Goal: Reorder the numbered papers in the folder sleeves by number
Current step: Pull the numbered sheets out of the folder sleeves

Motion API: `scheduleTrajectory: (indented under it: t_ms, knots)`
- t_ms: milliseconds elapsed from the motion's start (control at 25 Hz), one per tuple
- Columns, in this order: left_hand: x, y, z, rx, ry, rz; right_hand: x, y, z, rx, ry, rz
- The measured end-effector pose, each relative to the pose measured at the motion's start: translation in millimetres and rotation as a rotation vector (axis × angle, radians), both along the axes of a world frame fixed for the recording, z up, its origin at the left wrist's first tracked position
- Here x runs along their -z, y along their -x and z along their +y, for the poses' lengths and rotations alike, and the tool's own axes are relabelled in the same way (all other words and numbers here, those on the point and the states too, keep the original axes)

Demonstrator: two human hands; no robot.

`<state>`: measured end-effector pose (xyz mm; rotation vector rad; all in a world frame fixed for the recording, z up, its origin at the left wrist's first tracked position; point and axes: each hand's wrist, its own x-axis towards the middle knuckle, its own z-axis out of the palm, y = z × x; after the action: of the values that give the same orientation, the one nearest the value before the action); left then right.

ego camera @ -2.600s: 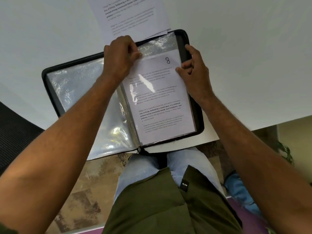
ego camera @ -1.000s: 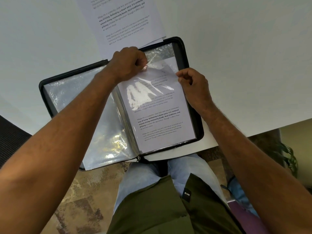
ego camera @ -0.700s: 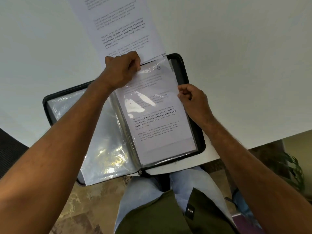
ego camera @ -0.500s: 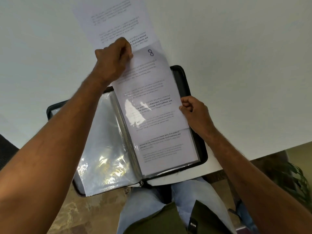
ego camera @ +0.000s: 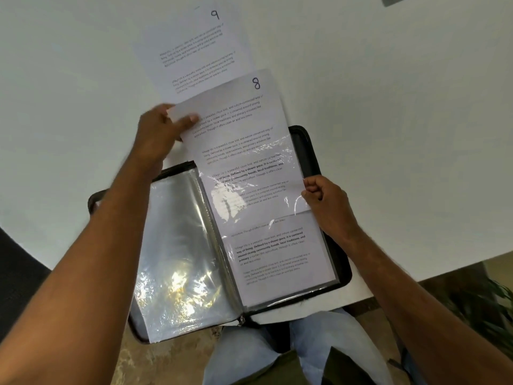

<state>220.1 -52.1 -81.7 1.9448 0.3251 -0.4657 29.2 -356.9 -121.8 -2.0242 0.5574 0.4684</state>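
Two numbered papers are in play. The paper marked 8 is pinched at its upper left corner by the left hand, thumb on top and fingers curled beneath. About half of its length has been drawn out of the top of the right-hand sleeve, where half a second ago only its upper part stood clear and, a little earlier, it sat fully inside. Its lower half is still covered by the glossy plastic. The right hand is curled into a loose fist at the sleeve's right edge, and the plastic appears to be pinched and held down there while the sheet is pulled away from the body.

Another printed sheet is now exposed in the sleeve beneath; its number cannot be read. The paper marked 9 lies loose on the table beyond the far edge of the folder, partly overlapped by the 8. The left-hand sleeve looks empty. The folder overhangs the table's near edge above the lap.

Extraction of the 8 is judged roughly halfway done; refilling in order has apparently not been started.
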Motion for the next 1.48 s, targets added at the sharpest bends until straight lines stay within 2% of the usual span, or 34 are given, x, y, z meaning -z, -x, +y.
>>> scheduleTrajectory:
  t_ms: [80, 200, 360, 560, 760, 920, 1000, 1120, 1320, 1400, 1480]
  knots:
    - [15, 24, 5, 0.071, -0.073, 0.107, 0, 0, 1, 0.006, 0.002, 0.005]
    - [30, 43, 8, 0.077, -0.231, 0.099, 0, -1, 1, 0.012, -0.001, 0.021]
    - [27, 33, 4, -0.124, -0.081, 0.071, -3, -2, 2, 0.032, -0.036, 0.023]
    - [16, -24, 5, -0.308, 0.039, -0.032, -4, -2, 4, 0.068, -0.043, 0.014]
    - [16, -62, 6, -0.325, 0.119, -0.046, -2, -3, 5, 0.070, -0.029, 0.020]
    - [23, -55, 5, -0.286, 0.110, -0.089, -4, -4, 7, 0.064, -0.016, 0.036]
    - [27, -40, 8, -0.269, 0.070, -0.120, -6, -3, 10, 0.072, -0.009, 0.038]
    - [33, -1, 15, -0.147, -0.121, -0.203, -17, 0, 14, 0.081, -0.029, 0.046]
    - [26, 110, 12, 0.067, -0.248, -0.399, -47, 8, 41, 0.036, -0.093, 0.119]
    - [25, 149, 15, 0.105, -0.280, -0.370, -60, 12, 59, 0.005, -0.102, 0.100]
    - [23, 184, 20, 0.085, -0.235, -0.252, -70, 16, 79, -0.028, -0.125, 0.073]
